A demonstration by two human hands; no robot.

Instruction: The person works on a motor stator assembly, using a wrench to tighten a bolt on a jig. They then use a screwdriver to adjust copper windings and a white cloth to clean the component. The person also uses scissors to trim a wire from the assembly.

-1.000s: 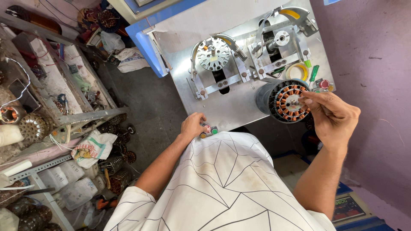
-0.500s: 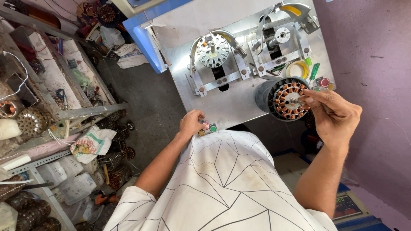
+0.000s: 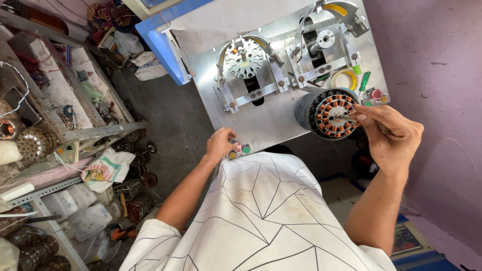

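My left hand (image 3: 220,143) rests at the near edge of a metal machine plate (image 3: 266,123), fingers curled beside a small cluster of red and green push buttons (image 3: 239,148). My right hand (image 3: 389,133) pinches a thin wire or pin at the centre of a black round stator with copper windings (image 3: 331,114), which stands at the plate's right end. On the plate a bare slotted stator core (image 3: 244,57) sits in a winding fixture, with a second fixture (image 3: 321,47) to its right.
A yellowish tape roll (image 3: 344,79), a green-handled tool (image 3: 363,81) and a red button (image 3: 375,94) lie by the right fixture. Cluttered metal shelves (image 3: 75,130) with motor parts and bags stand at the left. A purple wall (image 3: 437,75) is at the right.
The view has shifted slightly. My right hand's fingers stay at the wound stator's centre, and my left hand keeps its place by the buttons.
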